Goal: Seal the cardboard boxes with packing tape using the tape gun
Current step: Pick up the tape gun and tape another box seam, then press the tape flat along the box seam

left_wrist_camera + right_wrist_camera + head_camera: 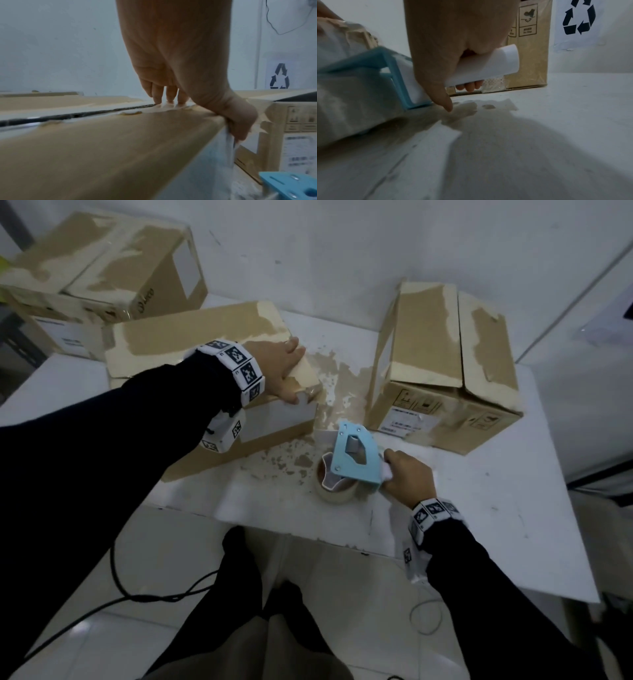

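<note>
Cardboard boxes sit on a white surface (496, 508) pushed against a pale wall. A long box (191, 344) lies toward the left edge, its top flaps closed with a dark gap showing along the seam. The person's left hand (279, 368) rests on the box's right end, fingers lying straight on the top by the seam and the thumb hooked down over the end face. A second box (442, 364) stands upright near the far right corner, its flaps meeting in a seam and printed handling symbols on its near side. Between the two boxes the surface is blotched with torn brown paper and tape scraps.

Near the front edge, just in front of the upright box, a light blue tape gun (354, 455) lies on the surface with a roll of tape (334, 482) mounted on it. The right hand (407, 477) is wrapped around the gun's white handle (481, 67), fingers curled beneath it.

More cardboard boxes (102, 265) are stacked beyond the far left corner. Both arms wear dark sleeves and wrist bands with black-and-white markers.
</note>
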